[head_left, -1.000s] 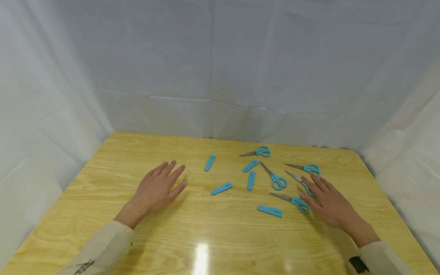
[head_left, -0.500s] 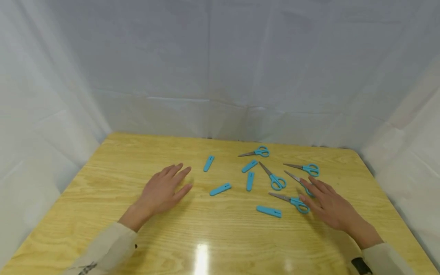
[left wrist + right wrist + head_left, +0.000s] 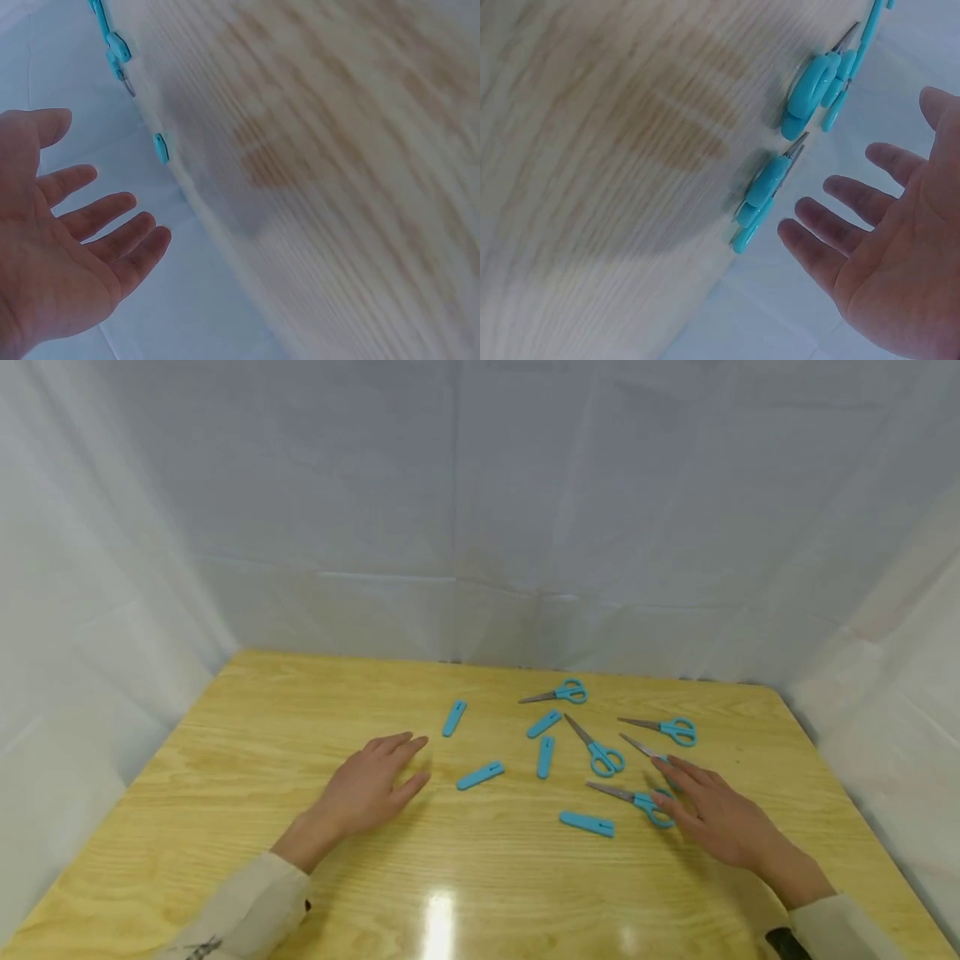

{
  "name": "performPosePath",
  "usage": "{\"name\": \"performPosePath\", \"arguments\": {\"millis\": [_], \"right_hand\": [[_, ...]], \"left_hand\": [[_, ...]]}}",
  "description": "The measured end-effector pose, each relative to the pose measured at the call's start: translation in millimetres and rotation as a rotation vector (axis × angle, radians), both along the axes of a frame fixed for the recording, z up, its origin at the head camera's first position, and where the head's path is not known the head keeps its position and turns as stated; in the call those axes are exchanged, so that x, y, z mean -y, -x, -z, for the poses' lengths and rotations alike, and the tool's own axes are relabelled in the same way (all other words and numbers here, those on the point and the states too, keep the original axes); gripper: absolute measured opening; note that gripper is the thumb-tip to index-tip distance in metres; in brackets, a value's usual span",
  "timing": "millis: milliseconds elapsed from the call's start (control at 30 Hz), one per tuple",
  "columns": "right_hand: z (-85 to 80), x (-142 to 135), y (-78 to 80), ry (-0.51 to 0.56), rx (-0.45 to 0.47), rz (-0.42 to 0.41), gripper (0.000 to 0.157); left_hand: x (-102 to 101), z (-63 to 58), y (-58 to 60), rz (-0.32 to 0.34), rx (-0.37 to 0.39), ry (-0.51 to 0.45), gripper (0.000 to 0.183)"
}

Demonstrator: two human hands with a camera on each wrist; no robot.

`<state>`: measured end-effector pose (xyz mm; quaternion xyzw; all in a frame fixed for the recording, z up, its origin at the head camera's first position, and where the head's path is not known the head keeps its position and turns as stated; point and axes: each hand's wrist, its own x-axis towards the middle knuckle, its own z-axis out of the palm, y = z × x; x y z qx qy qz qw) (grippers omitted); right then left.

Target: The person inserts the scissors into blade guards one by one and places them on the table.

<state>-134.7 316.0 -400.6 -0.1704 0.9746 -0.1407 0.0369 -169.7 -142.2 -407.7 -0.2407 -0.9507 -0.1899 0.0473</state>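
Five pairs of scissors and five blue covers lie spread over the right half of the wooden counter (image 3: 225,827), apart from the person's two hands. The left hand (image 3: 367,787) has a wide grip, fingers loose and holding nothing, nearest the left cover (image 3: 480,775); the right hand (image 3: 720,818) is just as relaxed and holds nothing, hovering over the handles of the near scissors (image 3: 637,798) and the partly hidden scissors (image 3: 637,745). Beyond them lie the middle scissors (image 3: 603,760), the right scissors (image 3: 678,730) and the far scissors (image 3: 572,692). Each pair looks light and stiff, with smooth plastic loops that may slide a little on the glossy wood; the blue handle is the place to take hold — the bare metal blades, seemingly closed, are best kept away from the fingers. The covers look like light, rigid plastic sleeves, likely easiest to pinch across their long edges. They are the only container-like things in sight: the near cover (image 3: 587,823), the upright cover (image 3: 546,757), the slanted cover (image 3: 544,723), the far cover (image 3: 454,718) and the left one — no blade sits in any of them.
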Motion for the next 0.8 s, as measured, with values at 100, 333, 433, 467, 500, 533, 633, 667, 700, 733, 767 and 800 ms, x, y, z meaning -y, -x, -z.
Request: {"name": "performPosePath", "arguments": {"millis": [100,333,433,467,500,533,633,667,700,733,767,800], "right_hand": [[1.1,1,-0.3,0.008,0.007,0.003,0.06],[4.7,1,-0.7,0.03,0.02,0.0,0.06],[5.8,2,-1.1,0.036,0.02,-0.002,0.059],[6.2,3,-1.3,0.036,0.02,-0.002,0.059],[6.5,3,-1.6,0.039,0.02,-0.001,0.059],[7.0,3,-1.8,0.04,0.018,-0.001,0.059],[8.7,2,-2.2,0.038,0.012,-0.002,0.058],[9.5,2,-2.0,0.035,0.007,-0.003,0.059],[10.2,1,-1.8,0.033,0.002,-0.004,0.059],[10.9,1,-1.5,0.03,-0.004,-0.006,0.06],[11.5,1,-1.1,0.024,-0.007,-0.007,0.061],[11.9,1,-0.7,0.019,-0.012,-0.009,0.061]], "left_hand": [[-2,0.6,-0.4,0.006,0.029,-0.007,0.051],[-8,1.5,-0.1,0.016,0.084,-0.011,0.05],[-11,1.2,-0.5,0.018,0.093,-0.028,0.049],[-11,1.2,-0.6,0.017,0.098,-0.03,0.049],[-12,1.3,-0.7,0.014,0.105,-0.034,0.049],[-13,2.0,-0.4,0.011,0.11,-0.037,0.049],[-16,3.1,0.4,0.004,0.13,-0.04,0.05],[-17,3.4,0.8,0.002,0.136,-0.043,0.05],[-18,3.8,1.2,0.0,0.142,-0.046,0.05],[-19,4.3,1.6,0.001,0.146,-0.047,0.05],[-20,4.5,1.9,0.0,0.151,-0.05,0.051],[-21,4.7,2.3,0.0,0.153,-0.051,0.05]]}}
